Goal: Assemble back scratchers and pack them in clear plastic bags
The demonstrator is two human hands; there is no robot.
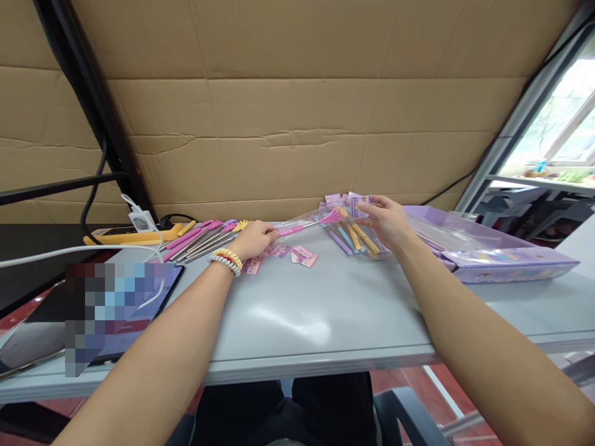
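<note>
My left hand (pixel 255 238), with beaded bracelets on its wrist, is closed on the handle of a pink back scratcher (pixel 292 231). Its claw end points right, and clear plastic bag film (pixel 302 220) lies around it. Fingers of my right hand (pixel 383 217) pinch the bag's purple header card (pixel 359 206). Below that hand lies a pile of bagged back scratchers (pixel 356 238) with purple, blue and yellow handles. Unbagged back scratchers (pixel 204 241) with metal rods lie left of my left hand. Several small printed cards (pixel 304 256) rest between the hands.
An open purple box (pixel 506 263) holding clear plastic stands at the right. On the left are a tablet (pixel 139 322), a white charger (pixel 142 218) with its cable and a yellow-edged device (pixel 134 234). Cardboard (pixel 297 105) walls off the grey table's (pixel 288 310) back.
</note>
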